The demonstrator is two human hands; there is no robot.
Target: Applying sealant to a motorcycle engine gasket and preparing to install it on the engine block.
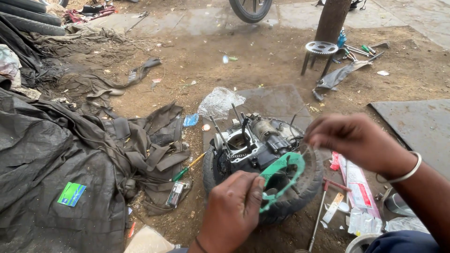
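Green gasket (280, 174): thin, curved, held over engine block (253, 140), above the tyre (300, 187) the block sits in.
Left hand (232, 211): fingers closed, pinching lower end of gasket.
Right hand (351, 138): fingertips pinched narrow near gasket's upper end; contact hard to tell. Silver bangle (408, 172) on wrist.
Engine block: dark metal, studs standing up, centre of view.
In the way: left hand covers near side of tyre; gasket crosses block's right part.
Around: green-handled screwdriver (187, 168) left of tyre; long metal rod (318, 218) on ground at right; sprocket (321, 48) on small stand near tree trunk (332, 18); loose tools (361, 50) beside it.
Packages: clear plastic bag (219, 102) behind block; red-and-white packets (356, 182) right of tyre; green-and-blue card (71, 194) on black sheet (42, 154) at left.
Surface: bare dirt ground (262, 61), outdoors, scraps scattered; paved strip and wheel (251, 9) at top.
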